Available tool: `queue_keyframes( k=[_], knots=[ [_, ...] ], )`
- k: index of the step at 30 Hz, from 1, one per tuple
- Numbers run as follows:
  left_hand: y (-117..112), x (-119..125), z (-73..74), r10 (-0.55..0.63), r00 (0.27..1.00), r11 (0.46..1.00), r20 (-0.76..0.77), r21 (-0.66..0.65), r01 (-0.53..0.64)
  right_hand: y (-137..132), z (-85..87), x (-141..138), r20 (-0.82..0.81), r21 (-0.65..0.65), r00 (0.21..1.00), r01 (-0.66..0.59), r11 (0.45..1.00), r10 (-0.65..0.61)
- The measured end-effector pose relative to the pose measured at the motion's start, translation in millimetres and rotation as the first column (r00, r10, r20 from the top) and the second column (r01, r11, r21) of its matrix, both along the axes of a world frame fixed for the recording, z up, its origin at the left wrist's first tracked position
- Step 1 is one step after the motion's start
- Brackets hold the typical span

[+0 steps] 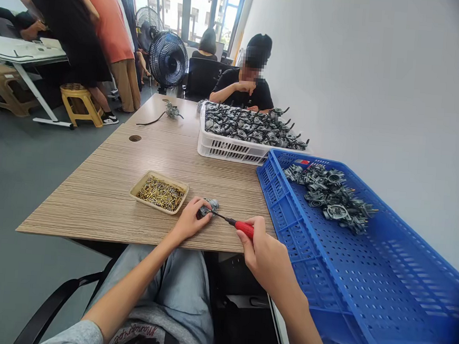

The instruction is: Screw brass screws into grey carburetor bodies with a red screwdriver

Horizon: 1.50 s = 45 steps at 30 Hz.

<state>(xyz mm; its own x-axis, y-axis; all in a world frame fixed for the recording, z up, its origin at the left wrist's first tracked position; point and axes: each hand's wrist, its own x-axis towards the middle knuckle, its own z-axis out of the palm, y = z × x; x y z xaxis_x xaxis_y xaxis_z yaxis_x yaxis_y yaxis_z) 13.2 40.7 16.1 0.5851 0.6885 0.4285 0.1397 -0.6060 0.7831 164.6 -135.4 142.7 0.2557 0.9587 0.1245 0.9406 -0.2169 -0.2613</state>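
My left hand [192, 219] is closed around a small grey metal carburetor body [211, 204] on the tabletop; its fingers cover much of the part. In my right hand [268, 254] is a screwdriver [244, 228] with a red and black handle. The dark shaft points left, and its tip meets the carburetor beside my left fingers. What the tip touches is too small to make out. Left of my left hand sits a shallow beige tray [132, 192] filled with small brass-coloured parts [160, 193].
A blue plastic crate [364, 280] on the right holds several carburetors [331, 193]. Behind it, a white basket [231, 152] is heaped with more. One carburetor [173, 110] with a black hose lies far left on the wooden table [104, 199]. A person [242, 85] sits across; a fan [168, 59] stands behind.
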Motion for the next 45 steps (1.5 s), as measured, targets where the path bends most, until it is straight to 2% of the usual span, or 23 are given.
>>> queue_keyframes(
  k=[2,3,7,9,14,16,19,21,25,27,33,35,40,42,45],
  knots=[
    [0.2,0.2,-0.3,0.001,1.0,1.0,-0.005,0.0,-0.001,1.2,-0.1,1.3,0.099,-0.035,0.99,0.1,0.994,-0.096],
    [0.3,0.3,-0.6,0.002,1.0,1.0,-0.008,0.0,-0.002,1.4,0.1,2.4,0.108,-0.035,0.988,0.111,0.993,-0.107],
    [0.7,0.8,-1.8,0.008,1.0,1.0,-0.009,0.003,-0.008,-0.6,2.5,6.1,-0.071,0.052,0.995,-0.062,0.997,0.066],
    [0.8,0.8,-1.8,0.009,1.0,1.0,-0.005,0.002,-0.009,-1.1,2.5,5.5,-0.08,0.048,0.993,-0.082,0.996,0.085],
    [0.8,0.3,-0.1,0.004,1.0,1.0,-0.008,-0.001,-0.004,2.3,-0.9,1.4,0.13,-0.035,0.986,0.11,0.993,-0.104],
    [0.8,0.3,0.4,0.002,1.0,1.0,-0.009,0.002,-0.002,2.2,-0.4,1.0,0.066,-0.003,0.996,0.065,0.998,-0.065],
    [0.5,0.5,0.6,-0.001,1.0,1.0,-0.007,0.009,0.001,0.0,1.5,1.3,-0.111,0.07,0.99,-0.08,0.994,0.088],
    [0.4,0.7,0.4,-0.001,1.0,1.0,-0.008,0.009,0.001,-0.5,0.9,1.6,-0.132,0.076,0.984,-0.114,0.991,0.123],
    [0.6,0.9,-0.2,-0.002,1.0,1.0,-0.011,0.008,0.002,3.4,-5.1,3.6,0.068,0.025,0.996,0.063,0.998,-0.065],
    [0.6,1.0,-0.5,0.0,1.0,1.0,-0.008,0.013,0.0,5.2,-6.8,5.7,0.096,0.025,0.99,0.097,0.995,-0.099],
    [0.7,0.7,-2.0,0.003,1.0,1.0,-0.016,0.012,-0.002,1.5,-2.9,8.8,-0.166,0.111,0.978,-0.112,0.987,0.13],
    [0.8,0.5,-2.6,0.002,1.0,1.0,-0.012,0.012,-0.002,1.9,-4.5,7.8,-0.134,0.097,0.985,-0.095,0.991,0.107],
    [0.5,0.3,-1.7,0.0,1.0,1.0,0.003,0.012,-0.001,7.5,-14.1,4.9,0.094,0.085,0.993,0.063,0.994,-0.071],
    [0.3,0.3,-0.7,0.001,1.0,1.0,0.007,0.012,-0.001,7.7,-13.8,4.0,0.096,0.094,0.993,0.055,0.994,-0.064],
    [0.3,0.2,0.6,0.001,1.0,1.0,0.013,0.013,-0.001,4.1,-7.3,3.1,-0.033,0.11,0.998,-0.041,0.993,0.045]
  ],
)
